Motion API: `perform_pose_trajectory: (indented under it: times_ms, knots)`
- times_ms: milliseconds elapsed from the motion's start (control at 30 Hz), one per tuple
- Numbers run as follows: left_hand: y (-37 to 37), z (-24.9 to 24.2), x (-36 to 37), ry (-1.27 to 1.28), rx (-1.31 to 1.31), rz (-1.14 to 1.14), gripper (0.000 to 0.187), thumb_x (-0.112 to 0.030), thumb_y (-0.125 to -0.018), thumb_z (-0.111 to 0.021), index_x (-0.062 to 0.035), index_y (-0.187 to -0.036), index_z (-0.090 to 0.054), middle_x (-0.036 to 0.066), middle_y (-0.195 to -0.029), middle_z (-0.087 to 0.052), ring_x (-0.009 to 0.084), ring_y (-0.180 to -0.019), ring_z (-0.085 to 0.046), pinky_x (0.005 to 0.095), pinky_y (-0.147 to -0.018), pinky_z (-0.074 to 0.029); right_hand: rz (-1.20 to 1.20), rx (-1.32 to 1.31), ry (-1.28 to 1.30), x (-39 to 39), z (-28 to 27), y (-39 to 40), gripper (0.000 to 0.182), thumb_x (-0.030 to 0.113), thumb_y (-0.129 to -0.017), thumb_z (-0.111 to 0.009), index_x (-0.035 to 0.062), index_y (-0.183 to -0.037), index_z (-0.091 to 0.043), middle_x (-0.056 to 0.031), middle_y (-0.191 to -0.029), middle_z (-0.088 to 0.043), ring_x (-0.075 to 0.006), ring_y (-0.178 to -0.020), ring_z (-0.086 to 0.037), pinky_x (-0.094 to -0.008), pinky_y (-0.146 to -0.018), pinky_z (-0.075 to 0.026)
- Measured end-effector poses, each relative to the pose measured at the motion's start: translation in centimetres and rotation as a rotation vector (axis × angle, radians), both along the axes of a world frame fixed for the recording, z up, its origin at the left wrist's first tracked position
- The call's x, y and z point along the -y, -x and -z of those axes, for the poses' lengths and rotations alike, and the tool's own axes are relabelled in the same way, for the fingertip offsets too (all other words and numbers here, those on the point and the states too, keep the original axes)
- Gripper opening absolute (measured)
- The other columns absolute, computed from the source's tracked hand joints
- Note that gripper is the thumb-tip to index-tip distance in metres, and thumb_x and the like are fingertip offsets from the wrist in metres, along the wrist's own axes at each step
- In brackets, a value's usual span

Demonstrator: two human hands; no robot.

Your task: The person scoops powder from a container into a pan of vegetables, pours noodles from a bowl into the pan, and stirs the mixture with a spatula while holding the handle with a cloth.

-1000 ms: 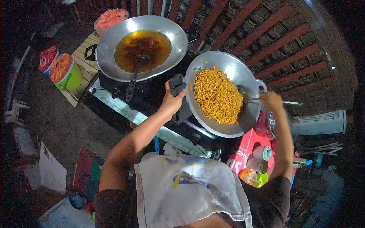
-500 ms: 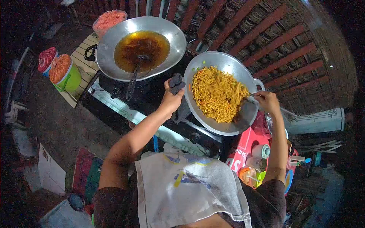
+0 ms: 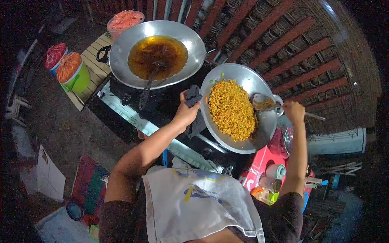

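Note:
My left hand [image 3: 187, 113] is closed around a folded dark cloth [image 3: 193, 96] at the left rim of a tilted metal wok [image 3: 265, 128]. The cloth covers whatever part of the rim or handle lies under it. Yellow noodles [image 3: 233, 110] with green and orange bits fill the wok's left and middle. My right hand [image 3: 294, 111] is wrapped around the handle of a spatula [image 3: 262, 102], whose flat head rests near the wok's right inner wall, apart from the noodle heap. The handle sticks out to the right past my fist.
A second wok [image 3: 194, 52] of brown oil, with a slotted ladle [image 3: 150, 81] in it, stands on the stove [image 3: 162, 103] at the left. Tied buckets [image 3: 77, 79] sit farther left. Red slats [image 3: 279, 36] rise behind; jars [image 3: 275, 171] stand at the lower right.
My right hand has drawn the spatula right, out of the noodles toward the wok's right side. The noodles, blurred by stirring before, now lie still. My left hand keeps its hold on the cloth.

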State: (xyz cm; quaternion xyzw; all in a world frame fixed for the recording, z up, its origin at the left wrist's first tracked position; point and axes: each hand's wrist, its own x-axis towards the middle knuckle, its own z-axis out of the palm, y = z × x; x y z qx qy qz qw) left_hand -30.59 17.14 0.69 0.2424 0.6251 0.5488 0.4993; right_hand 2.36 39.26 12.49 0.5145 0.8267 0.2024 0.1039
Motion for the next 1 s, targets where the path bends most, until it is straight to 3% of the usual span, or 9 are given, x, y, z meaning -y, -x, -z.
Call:
perform_pose_trajectory:
  times_ms: [133,233,300,367,500,600,767,867,1000]
  knots:
    - [-0.1,0.6,-0.2,-0.020,-0.004,-0.026,0.050,-0.015,-0.087,-0.053,-0.0132,-0.125,-0.022,0.011,-0.116,-0.045,0.0214,-0.108,-0.046,0.0349,-0.090,-0.036,-0.124,-0.345,0.219,-1.9,10.1,1.4,0.022,0.033,-0.075,-0.062,0.0186,-0.089,-0.068,-0.0135,-0.082,-0.064,-0.0309,-0.079,-0.062,-0.0413,-0.068,-0.048]
    - [0.1,0.9,-0.4,0.004,0.085,-0.002,0.050,-0.016,-0.087,-0.053,-0.0142,-0.126,-0.021,0.011,-0.117,-0.044,0.0215,-0.108,-0.046,0.0353,-0.091,-0.036,-0.112,-0.524,0.366,-0.5,11.1,2.8,0.021,0.032,-0.074,-0.064,0.0180,-0.090,-0.068,-0.0134,-0.084,-0.065,-0.0311,-0.079,-0.062,-0.0403,-0.067,-0.048]
    - [0.1,0.2,-0.3,0.018,0.069,-0.001,0.051,-0.016,-0.087,-0.053,-0.0150,-0.126,-0.020,0.011,-0.118,-0.044,0.0215,-0.109,-0.046,0.0354,-0.091,-0.035,-0.062,-0.600,0.430,0.9,8.6,3.4,0.021,0.032,-0.074,-0.064,0.0176,-0.089,-0.068,-0.0130,-0.084,-0.065,-0.0310,-0.079,-0.062,-0.0401,-0.067,-0.048]
    - [0.2,0.1,-0.3,0.011,0.051,0.001,0.050,-0.016,-0.087,-0.053,-0.0147,-0.126,-0.021,0.011,-0.118,-0.044,0.0214,-0.109,-0.045,0.0354,-0.091,-0.035,-0.068,-0.456,0.238,2.7,4.2,3.5,0.019,0.031,-0.075,-0.063,0.0180,-0.089,-0.068,-0.0114,-0.082,-0.065,-0.0303,-0.077,-0.062,-0.0400,-0.066,-0.048]
    - [0.2,0.1,-0.3,0.048,0.065,0.013,0.050,-0.016,-0.087,-0.053,-0.0142,-0.126,-0.021,0.011,-0.118,-0.044,0.0208,-0.110,-0.045,0.0348,-0.092,-0.035,-0.123,-0.393,0.128,6.4,-3.0,4.4,0.016,0.025,-0.075,-0.061,0.0197,-0.089,-0.068,-0.0093,-0.083,-0.065,-0.0305,-0.073,-0.062,-0.0398,-0.066,-0.049]
    - [0.3,0.7,-0.3,0.000,0.077,0.016,0.051,-0.016,-0.086,-0.053,-0.0138,-0.126,-0.022,0.010,-0.117,-0.044,0.0206,-0.109,-0.045,0.0342,-0.092,-0.035,-0.295,-0.176,-0.014,7.0,-5.4,4.1,0.017,0.019,-0.075,-0.059,0.0123,-0.089,-0.067,-0.0116,-0.077,-0.064,-0.0324,-0.072,-0.061,-0.0410,-0.065,-0.048]
    - [0.4,2.0,-0.4,-0.057,0.077,0.026,0.051,-0.015,-0.086,-0.054,-0.0139,-0.126,-0.022,0.010,-0.117,-0.043,0.0205,-0.110,-0.044,0.0341,-0.092,-0.035,-0.105,-0.079,0.033,6.0,-7.7,2.8,0.014,0.021,-0.072,-0.059,0.0097,-0.079,-0.065,-0.0151,-0.074,-0.062,-0.0343,-0.074,-0.060,-0.0423,-0.065,-0.048]
    - [0.3,1.7,-0.3,-0.070,0.076,0.031,0.050,-0.014,-0.087,-0.053,-0.0141,-0.126,-0.022,0.010,-0.119,-0.042,0.0204,-0.110,-0.044,0.0343,-0.092,-0.035,-0.012,0.176,0.123,2.7,-3.5,-0.8,0.014,0.022,-0.074,-0.058,0.0155,-0.083,-0.065,-0.0132,-0.077,-0.063,-0.0318,-0.074,-0.062,-0.0421,-0.066,-0.051]
    - [0.0,1.7,-0.5,-0.111,0.026,0.018,0.049,-0.012,-0.088,-0.051,-0.0146,-0.126,-0.021,0.010,-0.121,-0.040,0.0206,-0.112,-0.043,0.0345,-0.093,-0.034,-0.089,-0.210,0.381,1.9,7.2,-0.3,0.014,0.020,-0.074,-0.061,0.0067,-0.079,-0.066,-0.0144,-0.077,-0.064,-0.0296,-0.070,-0.062,-0.0383,-0.064,-0.047]
